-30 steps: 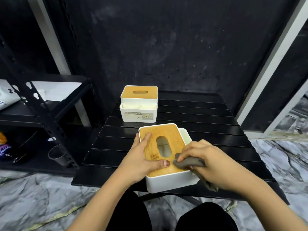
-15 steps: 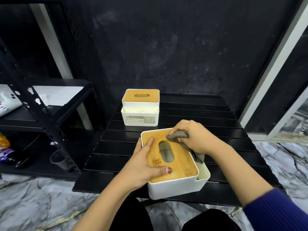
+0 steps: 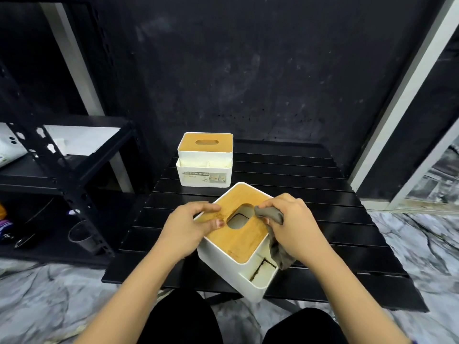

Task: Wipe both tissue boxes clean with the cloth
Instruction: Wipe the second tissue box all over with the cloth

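The near tissue box is white with a wooden lid and an oval slot, and it sits turned at an angle near the table's front edge. My left hand grips its left side, thumb on the lid. My right hand holds a grey cloth pressed on the lid beside the slot; the cloth's tail hangs over the box's side compartments. A second tissue box, same kind with a label on its front, stands upright at the table's back left, untouched.
The black slatted table stands against a dark wall. A black metal shelf rack is at the left with small items and a cup low down. Marble floor lies around, and my knees are below the table's front edge.
The near box has been rotated so its side compartments face front right. My right hand with the cloth moved from the lid's far edge to beside the slot. My left hand shifted its hold.
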The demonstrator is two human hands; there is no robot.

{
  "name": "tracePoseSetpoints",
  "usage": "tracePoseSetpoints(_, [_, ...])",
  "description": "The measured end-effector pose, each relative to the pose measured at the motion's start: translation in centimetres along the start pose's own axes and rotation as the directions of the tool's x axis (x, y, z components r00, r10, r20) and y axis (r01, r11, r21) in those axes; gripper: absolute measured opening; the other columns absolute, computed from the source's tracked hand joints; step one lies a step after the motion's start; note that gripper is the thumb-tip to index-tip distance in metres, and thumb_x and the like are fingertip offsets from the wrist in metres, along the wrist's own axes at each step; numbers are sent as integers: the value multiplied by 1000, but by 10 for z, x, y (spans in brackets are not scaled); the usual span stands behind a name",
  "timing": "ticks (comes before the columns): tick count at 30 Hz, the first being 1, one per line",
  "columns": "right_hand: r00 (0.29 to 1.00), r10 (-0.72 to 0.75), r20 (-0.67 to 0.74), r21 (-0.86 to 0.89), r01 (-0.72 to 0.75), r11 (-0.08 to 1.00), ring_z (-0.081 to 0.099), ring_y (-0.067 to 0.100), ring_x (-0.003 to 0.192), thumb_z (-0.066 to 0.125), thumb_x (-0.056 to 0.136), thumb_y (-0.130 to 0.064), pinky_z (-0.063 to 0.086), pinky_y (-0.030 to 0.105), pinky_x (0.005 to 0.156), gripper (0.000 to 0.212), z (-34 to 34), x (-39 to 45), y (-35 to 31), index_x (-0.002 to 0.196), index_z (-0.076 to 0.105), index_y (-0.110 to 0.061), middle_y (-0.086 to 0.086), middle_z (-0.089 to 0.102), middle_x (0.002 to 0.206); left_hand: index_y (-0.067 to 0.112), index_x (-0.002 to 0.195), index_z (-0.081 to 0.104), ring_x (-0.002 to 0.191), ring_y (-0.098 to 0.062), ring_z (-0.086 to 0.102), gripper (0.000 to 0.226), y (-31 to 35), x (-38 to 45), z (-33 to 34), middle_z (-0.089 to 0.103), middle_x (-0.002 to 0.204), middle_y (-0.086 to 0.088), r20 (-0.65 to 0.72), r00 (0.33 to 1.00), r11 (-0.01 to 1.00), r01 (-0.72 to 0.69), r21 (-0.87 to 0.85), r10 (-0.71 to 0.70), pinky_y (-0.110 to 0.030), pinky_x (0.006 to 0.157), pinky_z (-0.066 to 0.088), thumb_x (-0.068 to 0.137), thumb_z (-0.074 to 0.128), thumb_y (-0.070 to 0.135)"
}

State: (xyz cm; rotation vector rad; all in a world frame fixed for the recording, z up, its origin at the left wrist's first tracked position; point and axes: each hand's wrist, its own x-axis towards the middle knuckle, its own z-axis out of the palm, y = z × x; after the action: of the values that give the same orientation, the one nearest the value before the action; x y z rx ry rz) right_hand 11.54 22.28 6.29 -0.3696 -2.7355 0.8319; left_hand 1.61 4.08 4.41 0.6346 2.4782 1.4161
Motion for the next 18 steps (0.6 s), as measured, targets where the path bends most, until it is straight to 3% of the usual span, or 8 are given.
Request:
tracePoseSetpoints(3, [1000,25,-15,0,-25,1000,37,11,96,50,92,-18,35,22,78,23,0,-1,-3,103,65,-31,-6,51,106,43,102,62,94,0,55,23,-1,-17,12,59,118,12,-128,992,999,-5,53,12,-5,74,36,82,69,32])
tracePoseSetpoints(4, [999,30,-21,-5,-30,1000,37,11,96,49,92,-19,36,23,79,23,1,-1,-3,104,65,-31,-6,51,106,40,112,60,96,2,52,32,-1,-23,18,52,127,11,-142,990,998,-3,55,10,-3,75,34,83,68,33])
tracePoseSetpoints(7, [998,43,-48,-34,-44,998,36,12,95,48,92,-19,40,28,83,23,3,-1,-4,105,64,-29,-5,51,107,32,138,40,126,-4,31,71,1,-40,35,16,148,11,-89,995,999,48,-10,-48,-16,95,26,76,73,38])
tracePoseSetpoints(9, [998,41,-47,-90,-45,995,38,13,97,47,92,-20,42,33,86,24,3,-3,-7,109,62,-29,-5,51,108,29,142,34,124,-4,27,79,4,-42,38,6,150,11,-65,996,996,58,-75,-63,-17,96,25,75,75,35])
tracePoseSetpoints(14, [989,-121,83,-167,134,977,41,16,106,51,90,-20,41,35,88,27,4,-21,-22,111,61,-33,-10,51,112,27,142,33,118,-1,28,82,3,-35,29,8,149,7,8,999,994,46,-96,-45,-15,97,26,73,78,28])
tracePoseSetpoints(18, [986,-109,123,-77,119,990,42,14,106,54,88,-18,40,39,92,27,0,-18,-16,105,64,-36,-13,53,110,26,142,34,118,-3,32,84,0,-32,25,17,143,7,48,999,993,28,-116,-22,-15,96,28,71,79,28])
